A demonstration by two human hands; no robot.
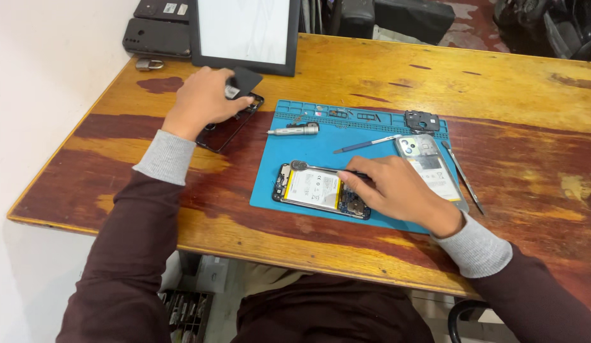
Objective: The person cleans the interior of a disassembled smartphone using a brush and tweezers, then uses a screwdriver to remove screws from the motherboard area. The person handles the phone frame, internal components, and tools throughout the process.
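Observation:
An opened phone (314, 190) with its white battery showing lies on a blue work mat (327, 136). My right hand (397, 190) rests at the phone's right end, holding a thin metal tool (314, 168) that lies across the phone's top edge. My left hand (203, 98) is off the mat to the left, on a dark phone screen (229, 127), with a small black square piece (245, 79) at its fingertips.
On the mat lie a silver screwdriver (294, 131), a blue spudger (365, 145), a phone back cover (429, 165), a small black frame part (422, 119) and tweezers (464, 174). A white-screened tablet (245, 32) and dark phones (157, 35) lie at the back left.

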